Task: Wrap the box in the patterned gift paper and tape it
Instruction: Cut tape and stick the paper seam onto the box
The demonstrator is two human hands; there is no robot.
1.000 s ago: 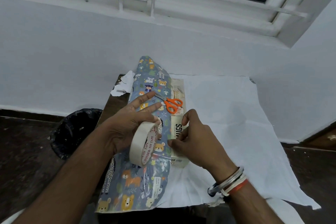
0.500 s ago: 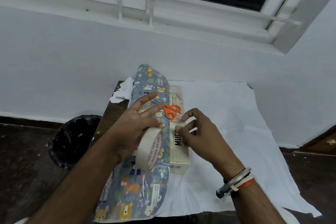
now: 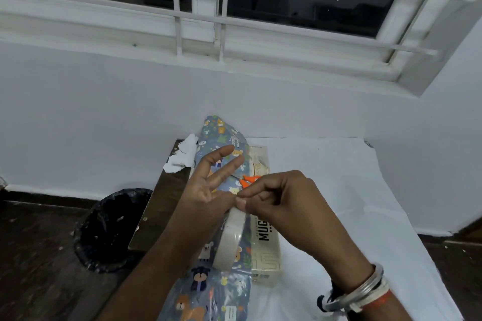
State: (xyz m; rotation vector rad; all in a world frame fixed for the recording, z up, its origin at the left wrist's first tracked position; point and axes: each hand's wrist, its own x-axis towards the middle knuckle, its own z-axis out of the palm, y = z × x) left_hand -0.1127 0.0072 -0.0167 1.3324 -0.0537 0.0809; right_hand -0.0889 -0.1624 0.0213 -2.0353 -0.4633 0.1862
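My left hand [image 3: 208, 198] holds a roll of beige masking tape [image 3: 230, 238] above the table, thumb on its top and two fingers stretched out. My right hand [image 3: 281, 206] pinches at the tape's top edge with thumb and forefinger. Beneath them lies the cream box [image 3: 266, 253] printed "MUG". The blue animal-patterned gift paper [image 3: 208, 292] runs along the box's left side and curls up at the far end. Orange-handled scissors [image 3: 247, 180] lie on the box behind my hands, mostly hidden.
A white sheet [image 3: 339, 190] covers the table's right part; bare brown wood [image 3: 161, 206] shows at the left edge. Crumpled white paper [image 3: 182, 156] sits at the far left corner. A black-lined bin [image 3: 112, 229] stands on the floor to the left. The wall is close behind.
Both hands lifted the tape roll up and away from the box. My right hand left the box's side and moved to the top of the roll. The camera tilted upward.
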